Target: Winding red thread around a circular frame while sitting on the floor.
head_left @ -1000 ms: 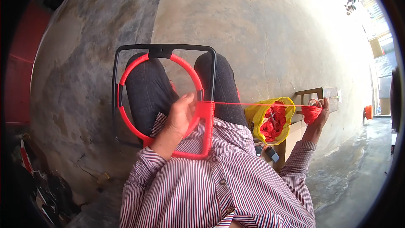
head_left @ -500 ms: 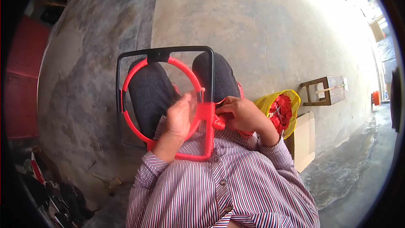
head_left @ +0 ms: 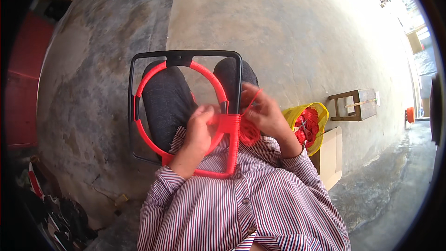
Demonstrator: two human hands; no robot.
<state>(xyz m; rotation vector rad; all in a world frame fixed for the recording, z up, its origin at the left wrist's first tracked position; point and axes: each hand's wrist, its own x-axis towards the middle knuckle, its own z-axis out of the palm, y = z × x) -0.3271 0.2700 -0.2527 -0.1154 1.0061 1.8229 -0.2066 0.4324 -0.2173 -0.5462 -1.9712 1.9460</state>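
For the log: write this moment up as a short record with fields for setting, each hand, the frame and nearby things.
setting: person seated over a concrete floor, frame on the lap
left hand: on the red-wrapped corner of the metal frame
right hand: holds a bundle of red cord beside the frame's right bar
frame: black square with an inner ring, ring and near corner wrapped in red
nearby: yellow bag of red cord, wooden stool, cardboard

yellow bag (head_left: 320,111) of red cord, beside cardboard box (head_left: 331,158).
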